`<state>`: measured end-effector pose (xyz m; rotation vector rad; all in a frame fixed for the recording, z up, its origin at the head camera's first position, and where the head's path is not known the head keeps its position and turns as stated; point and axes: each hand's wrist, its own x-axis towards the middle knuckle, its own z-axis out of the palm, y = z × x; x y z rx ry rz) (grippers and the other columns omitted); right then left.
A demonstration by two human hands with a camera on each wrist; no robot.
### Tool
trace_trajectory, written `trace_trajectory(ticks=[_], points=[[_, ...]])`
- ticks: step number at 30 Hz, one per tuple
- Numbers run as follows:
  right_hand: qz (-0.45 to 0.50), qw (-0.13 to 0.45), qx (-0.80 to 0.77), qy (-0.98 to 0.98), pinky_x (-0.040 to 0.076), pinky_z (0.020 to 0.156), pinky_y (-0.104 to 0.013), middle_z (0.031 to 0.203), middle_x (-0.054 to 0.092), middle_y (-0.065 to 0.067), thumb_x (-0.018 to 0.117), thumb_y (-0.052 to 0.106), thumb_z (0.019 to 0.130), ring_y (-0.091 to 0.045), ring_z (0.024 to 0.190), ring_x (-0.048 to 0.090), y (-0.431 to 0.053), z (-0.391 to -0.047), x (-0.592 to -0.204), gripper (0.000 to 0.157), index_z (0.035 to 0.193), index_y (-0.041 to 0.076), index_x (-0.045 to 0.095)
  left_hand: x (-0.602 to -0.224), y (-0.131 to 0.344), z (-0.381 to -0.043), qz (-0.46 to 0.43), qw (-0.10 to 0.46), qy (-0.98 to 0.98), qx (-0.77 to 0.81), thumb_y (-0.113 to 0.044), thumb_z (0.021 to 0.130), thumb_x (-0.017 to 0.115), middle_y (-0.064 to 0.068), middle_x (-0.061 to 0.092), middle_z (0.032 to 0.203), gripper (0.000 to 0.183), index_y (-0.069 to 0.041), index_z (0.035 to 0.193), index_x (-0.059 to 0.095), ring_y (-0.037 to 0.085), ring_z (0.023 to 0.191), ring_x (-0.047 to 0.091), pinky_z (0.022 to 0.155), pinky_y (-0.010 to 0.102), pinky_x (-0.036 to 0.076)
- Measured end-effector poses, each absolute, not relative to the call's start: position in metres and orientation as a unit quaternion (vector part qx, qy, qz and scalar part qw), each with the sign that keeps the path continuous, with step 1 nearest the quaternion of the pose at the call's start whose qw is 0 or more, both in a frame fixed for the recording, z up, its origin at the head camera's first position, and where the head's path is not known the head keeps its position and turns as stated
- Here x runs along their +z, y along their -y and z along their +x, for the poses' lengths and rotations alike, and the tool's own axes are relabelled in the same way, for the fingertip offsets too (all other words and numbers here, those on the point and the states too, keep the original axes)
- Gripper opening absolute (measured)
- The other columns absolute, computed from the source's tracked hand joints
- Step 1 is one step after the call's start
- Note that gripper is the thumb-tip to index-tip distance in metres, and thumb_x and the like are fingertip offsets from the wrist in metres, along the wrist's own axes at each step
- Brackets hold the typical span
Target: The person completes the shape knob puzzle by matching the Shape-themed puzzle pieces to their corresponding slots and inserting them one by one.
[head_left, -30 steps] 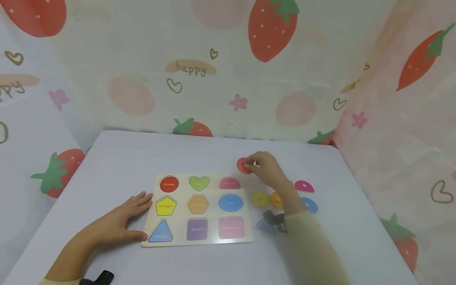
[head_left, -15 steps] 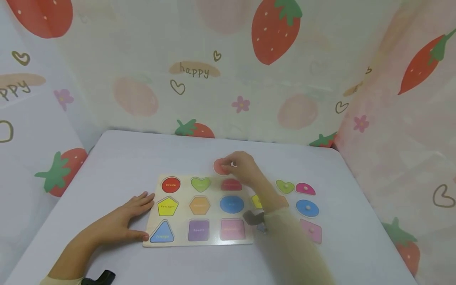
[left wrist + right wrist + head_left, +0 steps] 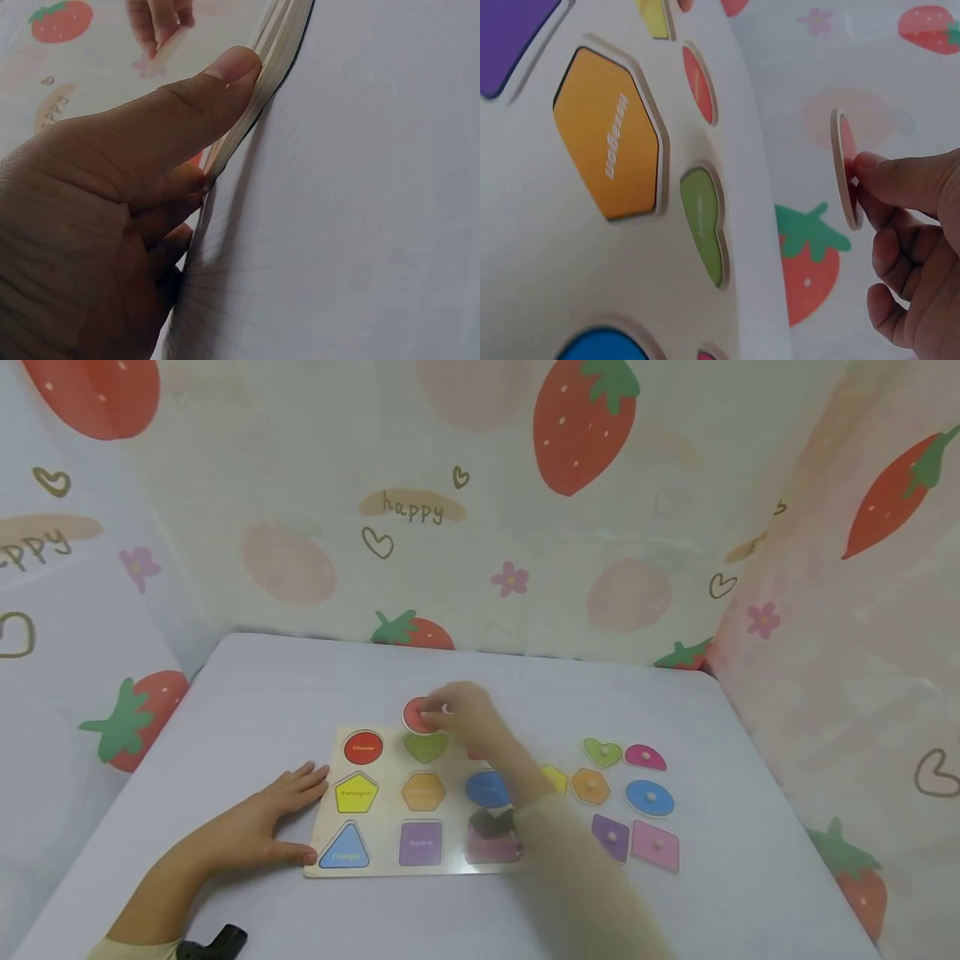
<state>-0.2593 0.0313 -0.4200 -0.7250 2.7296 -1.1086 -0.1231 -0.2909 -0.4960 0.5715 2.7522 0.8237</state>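
A wooden shape puzzle board (image 3: 386,814) lies on the white table, with labelled recesses such as a red circle (image 3: 363,747) and a green heart (image 3: 426,747). My right hand (image 3: 467,714) pinches a red circle puzzle piece (image 3: 414,716) by its middle, held up above the board's far edge. In the right wrist view that piece (image 3: 846,172) is tilted nearly edge-on between thumb and fingertip. My left hand (image 3: 273,814) rests at the board's left edge, fingers spread and fairly straight. The left wrist view shows its thumb (image 3: 236,67) against the board's side.
Right of the board lie knobbed pieces: a green heart (image 3: 602,752), a magenta semicircle (image 3: 645,757), an orange hexagon (image 3: 590,786), a blue oval (image 3: 649,798), a purple square (image 3: 611,838) and a pink rectangle (image 3: 656,845). My right sleeve hides others. Strawberry-print curtains (image 3: 480,543) surround the table.
My right hand has carried the red circle piece leftward, from beyond the board's right corner to above the heart recess. The left hand has stayed at the board's edge.
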Motion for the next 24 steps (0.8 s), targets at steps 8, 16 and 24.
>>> trace_trajectory(ticks=[8,16,24], points=[[-0.244,0.059,-0.31,-0.917,0.05,0.094,-0.028,0.11,0.076,0.004,0.074,0.026,0.096,-0.014,0.1,0.059,0.001,-0.258,-0.424,0.022,0.116,0.018,0.079,-0.498,0.29,-0.125,0.198,0.105,-0.935,0.274,-0.07,0.071,0.08,0.006,0.03,0.168,0.106,-0.015,0.155,0.046,0.042,0.155,0.02,0.119,0.065,0.025],[-0.241,0.066,-0.311,-0.917,0.046,0.08,-0.022,0.103,0.075,0.006,0.076,0.027,0.094,-0.012,0.09,0.056,0.028,-0.263,-0.44,0.022,0.115,0.018,0.08,-0.497,0.293,-0.124,0.21,0.097,-0.932,0.281,-0.069,0.072,0.08,0.007,0.032,0.167,0.104,-0.015,0.155,0.047,0.044,0.154,0.021,0.118,0.067,0.025],[-0.234,0.065,-0.334,-0.911,0.047,0.078,-0.02,0.099,0.074,0.011,0.075,0.025,0.095,-0.01,0.088,0.056,0.045,-0.259,-0.453,0.018,0.112,0.021,0.08,-0.497,0.293,-0.125,0.214,0.097,-0.929,0.286,-0.07,0.072,0.079,0.006,0.032,0.167,0.104,-0.015,0.155,0.047,0.044,0.155,0.02,0.118,0.067,0.024]])
